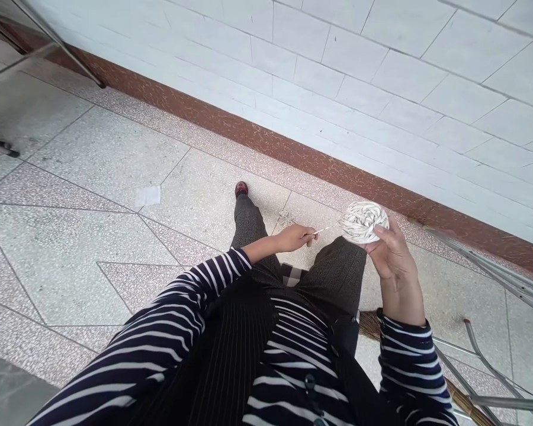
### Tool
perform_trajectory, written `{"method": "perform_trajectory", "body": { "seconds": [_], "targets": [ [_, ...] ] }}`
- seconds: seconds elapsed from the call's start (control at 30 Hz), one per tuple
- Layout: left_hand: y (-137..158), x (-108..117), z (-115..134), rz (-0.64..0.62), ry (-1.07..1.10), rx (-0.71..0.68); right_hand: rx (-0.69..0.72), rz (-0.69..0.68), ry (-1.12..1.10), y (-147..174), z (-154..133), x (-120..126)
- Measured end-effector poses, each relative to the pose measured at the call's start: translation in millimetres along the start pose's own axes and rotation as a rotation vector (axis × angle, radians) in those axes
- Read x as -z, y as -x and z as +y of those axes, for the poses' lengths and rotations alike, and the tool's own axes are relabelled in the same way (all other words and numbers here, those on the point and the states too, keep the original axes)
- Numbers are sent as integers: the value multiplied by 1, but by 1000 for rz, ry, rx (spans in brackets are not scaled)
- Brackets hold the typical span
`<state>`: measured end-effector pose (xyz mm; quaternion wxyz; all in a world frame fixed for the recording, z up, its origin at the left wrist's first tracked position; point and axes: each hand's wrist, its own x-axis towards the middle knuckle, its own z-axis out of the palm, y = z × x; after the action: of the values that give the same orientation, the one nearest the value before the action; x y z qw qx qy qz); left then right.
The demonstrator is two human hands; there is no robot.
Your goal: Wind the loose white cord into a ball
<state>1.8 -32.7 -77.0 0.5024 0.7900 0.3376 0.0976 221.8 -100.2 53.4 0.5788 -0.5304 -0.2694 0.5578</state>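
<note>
A thick, rounded ball of white yarn (363, 222) sits in my right hand (395, 255), held by the thumb on its near face with the fingers mostly hidden behind it. My left hand (295, 238) is closed in a pinch on a yarn strand (326, 229), which runs taut from the fingers to the ball's left side. Beyond my left hand, a loose tangle of yarn (285, 219) lies on the floor between my legs.
A tiled white wall (302, 77) with a red-brown base strip (249, 126) runs ahead. On the speckled floor lies a white paper piece (148, 196). Metal legs (479, 349) and a straw broom (369, 324) are at right; a metal frame (64, 44) stands upper left.
</note>
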Motion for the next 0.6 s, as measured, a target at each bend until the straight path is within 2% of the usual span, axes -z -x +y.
{"method": "perform_trajectory", "body": {
  "seconds": [0.17, 0.27, 0.33, 0.4, 0.43, 0.6],
  "targets": [
    [16, 2, 6, -81, -131, 21, 165, 157, 251, -26, 15, -3],
    [23, 9, 17, -102, -190, -27, 385, 292, 585, -40, 27, -6],
    [25, 14, 28, -108, -223, -87, 461, 358, 849, -46, 38, -7],
    [24, 21, 38, -89, -273, -147, 400, 347, 1018, -51, 52, -7],
    [22, 26, 41, -64, -302, -170, 320, 299, 1018, -51, 59, -7],
    [2, 55, 43, 76, -411, -223, -114, -36, 587, -40, 89, 1]
  ]
}}
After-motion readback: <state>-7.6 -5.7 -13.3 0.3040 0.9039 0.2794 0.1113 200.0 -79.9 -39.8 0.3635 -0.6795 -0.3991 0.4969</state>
